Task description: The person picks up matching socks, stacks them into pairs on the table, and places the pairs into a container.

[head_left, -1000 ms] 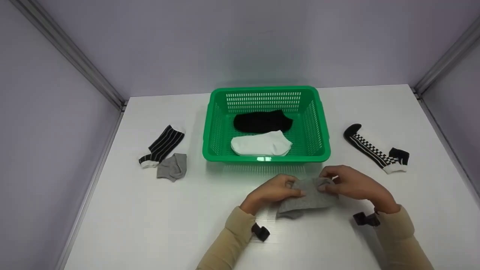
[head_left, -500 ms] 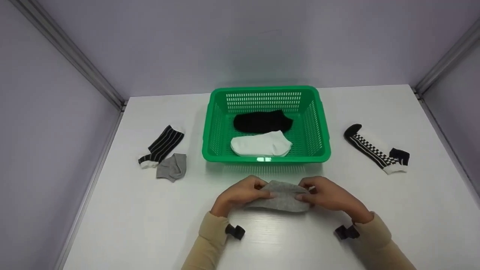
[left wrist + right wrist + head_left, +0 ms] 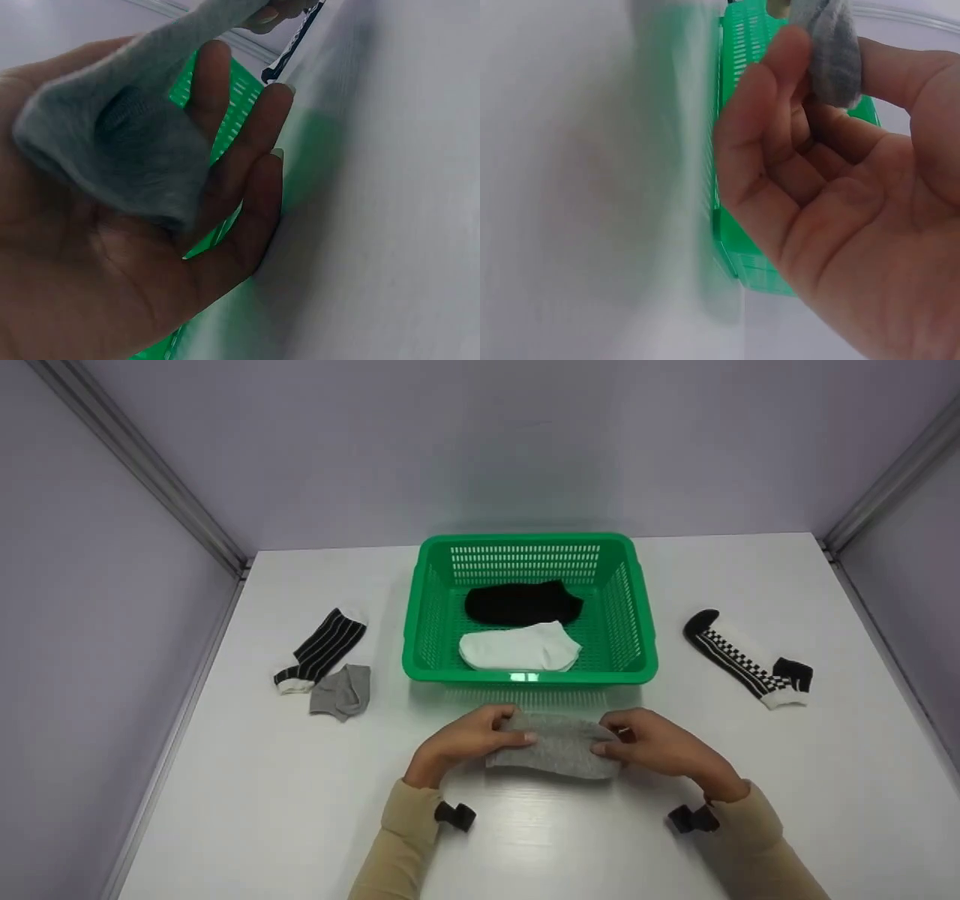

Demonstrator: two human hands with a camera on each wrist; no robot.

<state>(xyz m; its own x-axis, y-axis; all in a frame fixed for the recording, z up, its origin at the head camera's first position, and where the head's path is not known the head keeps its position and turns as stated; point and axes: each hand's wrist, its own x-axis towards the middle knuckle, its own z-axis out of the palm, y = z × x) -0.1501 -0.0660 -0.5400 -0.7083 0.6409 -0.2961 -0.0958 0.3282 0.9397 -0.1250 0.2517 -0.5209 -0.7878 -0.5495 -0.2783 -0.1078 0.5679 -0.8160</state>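
Observation:
A grey sock (image 3: 559, 746) is stretched flat between my two hands, just in front of the green basket. My left hand (image 3: 469, 736) pinches its left end, thumb on the near face. At the other end, my right hand (image 3: 656, 742) pinches the sock between thumb and curled fingers. In the left wrist view the grey sock (image 3: 120, 142) droops across the palm, its cuff opening showing. The right wrist view shows the narrow end of the sock (image 3: 836, 60) between thumb and fingertips.
The green basket (image 3: 529, 676) holds black socks (image 3: 521, 604) and white socks (image 3: 517, 649). On the left lie a black striped sock (image 3: 330, 643) and another grey sock (image 3: 343, 692). A checkered black-and-white sock (image 3: 742, 660) lies on the right. Walls border the white table (image 3: 262, 810).
Both hands have moved left with the grey sock. It was bunched with a hanging flap and is now spread flatter between them. The basket and other socks stay in place.

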